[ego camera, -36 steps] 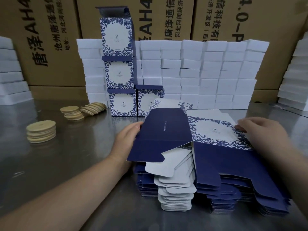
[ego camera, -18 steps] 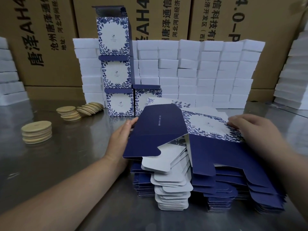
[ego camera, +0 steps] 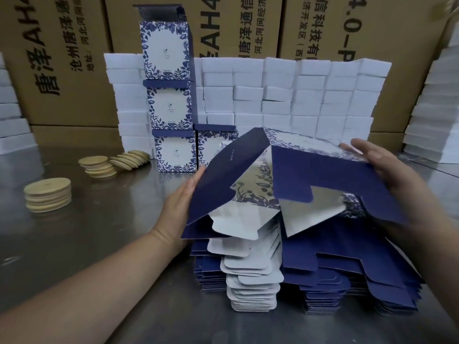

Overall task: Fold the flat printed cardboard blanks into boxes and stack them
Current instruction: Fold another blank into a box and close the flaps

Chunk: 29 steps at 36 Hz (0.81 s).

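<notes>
Steel table (ego camera: 74, 244) reflects cartons (ego camera: 62, 58); left hand (ego camera: 181, 204), right hand (ego camera: 397, 180) grip blank (ego camera: 323, 175).

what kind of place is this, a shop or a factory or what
Most likely a packing workshop or small factory bench. A tall pile of flat printed blanks sits on a steel table, finished boxes are stacked behind, and big shipping cartons line the back.

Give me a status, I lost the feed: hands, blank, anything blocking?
Left hand and right hand gripping one blank, half opened above the flat pile. Four boxes stacked behind. Nothing blocking.
</notes>
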Each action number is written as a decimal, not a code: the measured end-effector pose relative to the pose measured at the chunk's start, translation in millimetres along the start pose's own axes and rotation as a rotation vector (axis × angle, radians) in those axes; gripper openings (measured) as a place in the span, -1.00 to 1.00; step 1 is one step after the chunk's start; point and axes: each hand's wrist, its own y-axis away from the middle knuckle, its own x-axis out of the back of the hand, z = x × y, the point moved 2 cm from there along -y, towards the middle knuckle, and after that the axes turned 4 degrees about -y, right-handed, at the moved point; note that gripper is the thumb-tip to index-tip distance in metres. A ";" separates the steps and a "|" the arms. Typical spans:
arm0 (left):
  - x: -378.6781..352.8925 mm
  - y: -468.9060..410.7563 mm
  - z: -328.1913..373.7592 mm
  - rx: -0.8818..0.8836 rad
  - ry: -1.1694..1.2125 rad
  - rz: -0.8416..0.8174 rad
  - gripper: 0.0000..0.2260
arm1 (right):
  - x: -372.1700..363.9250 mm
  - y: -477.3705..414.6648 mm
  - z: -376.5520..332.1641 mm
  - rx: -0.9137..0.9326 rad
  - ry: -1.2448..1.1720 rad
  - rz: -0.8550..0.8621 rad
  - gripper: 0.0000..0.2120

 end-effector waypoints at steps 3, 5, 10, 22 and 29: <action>-2.1 2.6 4.7 -0.023 -0.060 0.012 -0.70 | -3.8 4.1 -1.8 0.007 -0.061 -0.024 -0.77; -0.3 0.8 2.5 -0.060 -0.138 -0.020 -0.70 | -4.8 5.5 -1.7 0.013 -0.040 -0.049 -0.68; 1.0 -1.6 2.9 0.020 -0.017 -0.051 -0.57 | -7.2 8.2 1.2 0.018 0.056 -0.121 -0.53; 8.3 -7.2 0.9 0.062 -0.091 0.241 -0.78 | -9.3 11.3 2.6 0.103 0.404 -0.201 -0.47; 9.0 -5.7 4.4 0.030 -0.198 0.210 -0.79 | -1.1 4.9 6.4 0.169 0.519 -0.136 -0.33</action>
